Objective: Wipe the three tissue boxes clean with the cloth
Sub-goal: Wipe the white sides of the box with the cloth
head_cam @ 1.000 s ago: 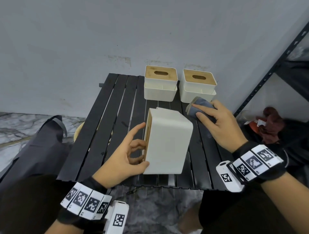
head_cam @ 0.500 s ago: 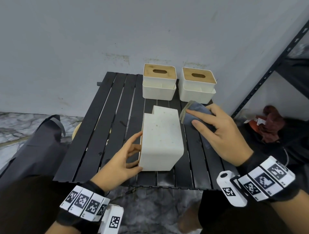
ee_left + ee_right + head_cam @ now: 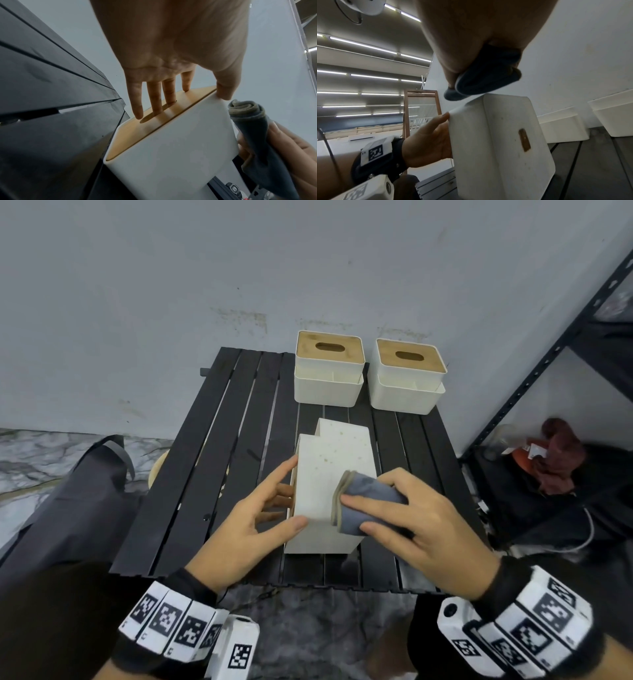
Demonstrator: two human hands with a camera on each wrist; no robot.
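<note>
- Here, nearest the person, the left hand is steadying the tipped tissue box: straight fingers are pressing its wooden lid, which is facing left, and the thumb is resting on the upper edge. Nothing is curled round it, so the hand is bracing rather than gripping, probably so that wiping does not push the box over.
- Just right of that box's near end, the right hand is pinching the folded grey cloth between thumb and fingers and holding it against the upturned white face. That face is speckled with small spots, which would explain why the box is lying on its side.
- Beneath the box, the black slatted table is carrying everything.
- Beyond the box, near the wall, two more tissue boxes are standing upright side by side, lids up, well apart from the hands.
- No brand or readable writing is showing on the boxes or the cloth; only square coded markers are showing on the wristbands.
</note>
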